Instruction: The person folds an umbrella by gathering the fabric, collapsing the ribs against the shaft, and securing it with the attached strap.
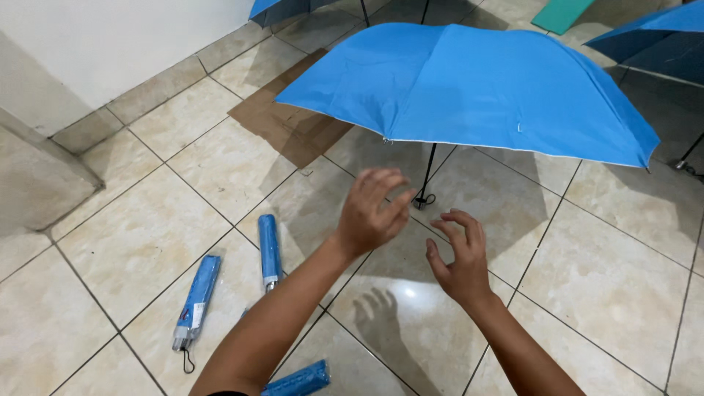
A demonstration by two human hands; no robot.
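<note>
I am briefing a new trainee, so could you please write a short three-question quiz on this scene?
1. True or false: the left hand grips the open blue umbrella.
2. How many folded blue umbrellas lie on the tiled floor?
3. What lies under the canopy's left edge: A cardboard sheet, B a towel?

Key: 1 false, both it and the right hand are empty; 2 three; 3 A.

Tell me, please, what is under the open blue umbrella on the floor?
Under the open blue umbrella I see its dark shaft and handle, tiled floor in shadow, and part of a brown cardboard sheet. The canopy covers the ribs and the floor farther back.
</note>
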